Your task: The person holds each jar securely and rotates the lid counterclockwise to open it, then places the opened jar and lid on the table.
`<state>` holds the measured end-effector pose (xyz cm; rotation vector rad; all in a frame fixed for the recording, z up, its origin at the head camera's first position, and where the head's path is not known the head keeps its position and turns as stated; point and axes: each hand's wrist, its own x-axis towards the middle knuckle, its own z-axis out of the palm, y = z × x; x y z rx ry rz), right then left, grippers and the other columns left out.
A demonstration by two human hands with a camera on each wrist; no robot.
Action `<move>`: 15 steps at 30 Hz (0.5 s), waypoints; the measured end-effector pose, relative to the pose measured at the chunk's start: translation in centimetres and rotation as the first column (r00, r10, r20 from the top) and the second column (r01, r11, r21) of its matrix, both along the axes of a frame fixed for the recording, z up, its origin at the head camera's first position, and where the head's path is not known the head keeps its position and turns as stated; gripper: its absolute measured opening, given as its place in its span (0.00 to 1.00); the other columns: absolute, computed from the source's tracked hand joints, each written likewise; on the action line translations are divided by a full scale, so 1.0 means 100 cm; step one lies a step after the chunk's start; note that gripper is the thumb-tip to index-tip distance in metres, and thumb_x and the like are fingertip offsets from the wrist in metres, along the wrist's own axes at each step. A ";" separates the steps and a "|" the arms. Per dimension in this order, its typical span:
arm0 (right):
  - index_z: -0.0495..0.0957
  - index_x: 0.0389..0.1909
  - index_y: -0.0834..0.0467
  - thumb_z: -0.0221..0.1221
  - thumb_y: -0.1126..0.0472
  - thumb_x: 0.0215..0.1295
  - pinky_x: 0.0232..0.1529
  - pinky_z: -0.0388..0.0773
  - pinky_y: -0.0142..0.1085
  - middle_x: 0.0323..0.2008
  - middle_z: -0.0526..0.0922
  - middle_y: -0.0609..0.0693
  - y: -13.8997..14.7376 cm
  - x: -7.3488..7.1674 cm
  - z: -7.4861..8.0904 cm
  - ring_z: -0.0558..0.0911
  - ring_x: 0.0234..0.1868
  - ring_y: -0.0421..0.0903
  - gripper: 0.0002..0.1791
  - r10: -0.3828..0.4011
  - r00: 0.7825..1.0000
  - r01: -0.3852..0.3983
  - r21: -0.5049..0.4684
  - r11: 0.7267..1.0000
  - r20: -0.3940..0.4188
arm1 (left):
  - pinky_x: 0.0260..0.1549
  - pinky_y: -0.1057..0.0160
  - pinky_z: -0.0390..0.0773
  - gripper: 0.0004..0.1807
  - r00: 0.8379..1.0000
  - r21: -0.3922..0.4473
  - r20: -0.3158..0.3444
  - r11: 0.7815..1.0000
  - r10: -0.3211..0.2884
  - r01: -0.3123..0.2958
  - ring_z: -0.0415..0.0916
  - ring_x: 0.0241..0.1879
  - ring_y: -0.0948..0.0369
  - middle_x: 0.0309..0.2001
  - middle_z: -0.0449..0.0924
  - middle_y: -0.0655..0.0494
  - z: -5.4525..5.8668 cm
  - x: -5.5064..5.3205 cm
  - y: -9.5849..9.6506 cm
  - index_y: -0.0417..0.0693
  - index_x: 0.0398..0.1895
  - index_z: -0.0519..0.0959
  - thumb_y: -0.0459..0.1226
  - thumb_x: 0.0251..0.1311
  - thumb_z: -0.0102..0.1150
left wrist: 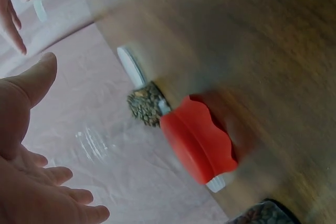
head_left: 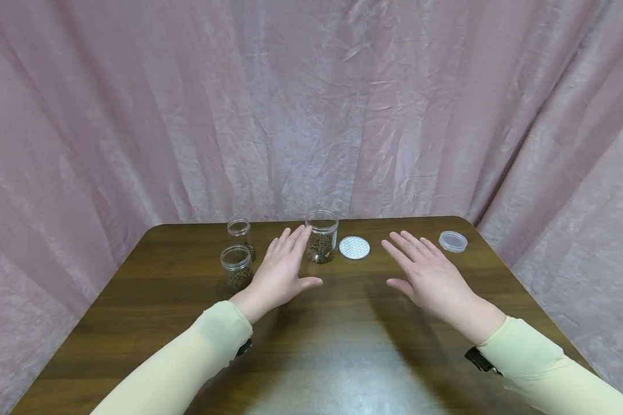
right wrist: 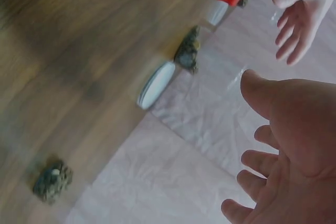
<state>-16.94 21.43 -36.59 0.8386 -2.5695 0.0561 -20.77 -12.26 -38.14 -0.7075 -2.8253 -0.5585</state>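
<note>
My left hand [head_left: 280, 271] is held over the table with fingers straight and thumb out, holding nothing. In the head view its fingertips overlap a large clear jar [head_left: 321, 245] partly filled with brown pellets. Two smaller open jars of pellets stand to its left, the front jar [head_left: 236, 270] near the wrist and the back jar [head_left: 240, 231] behind. My right hand [head_left: 430, 272] is raised too, fingers spread, empty. Between the hands lies a round white lid [head_left: 355, 248]. A red wavy-edged piece [left wrist: 199, 140] shows in the left wrist view; my left hand hides it in the head view.
A clear round container or lid [head_left: 453, 241] sits at the far right of the wooden table [head_left: 342, 346]. The right wrist view shows a small clump of pellets [right wrist: 52, 182] near that end. A pink curtain [head_left: 311, 115] hangs along the table's back edge.
</note>
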 end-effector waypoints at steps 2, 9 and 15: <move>0.71 0.80 0.61 0.78 0.51 0.68 0.77 0.63 0.65 0.79 0.71 0.63 0.006 0.001 0.002 0.69 0.80 0.65 0.45 0.001 1.000 -0.001 -0.005 1.000 -0.025 | 0.83 0.36 0.43 0.66 1.000 -0.010 -0.005 1.000 -0.010 0.010 0.40 0.88 0.40 0.89 0.49 0.44 0.000 0.003 0.002 0.49 0.92 0.47 0.56 0.62 0.81; 0.70 0.81 0.62 0.77 0.52 0.68 0.77 0.63 0.66 0.78 0.72 0.65 0.030 0.004 0.010 0.68 0.80 0.66 0.45 -0.037 0.997 0.035 -0.029 0.999 -0.061 | 0.82 0.34 0.47 0.64 0.998 -0.036 -0.028 0.998 -0.055 0.054 0.43 0.87 0.39 0.89 0.51 0.45 0.000 0.011 0.010 0.48 0.91 0.51 0.56 0.62 0.81; 0.71 0.80 0.62 0.76 0.51 0.68 0.77 0.62 0.65 0.77 0.72 0.66 0.047 0.004 0.013 0.67 0.80 0.67 0.44 -0.086 0.993 0.083 -0.041 0.996 -0.077 | 0.82 0.34 0.47 0.64 0.996 -0.060 -0.033 0.995 -0.082 0.080 0.45 0.87 0.41 0.89 0.52 0.47 -0.002 0.017 0.020 0.49 0.91 0.53 0.58 0.60 0.81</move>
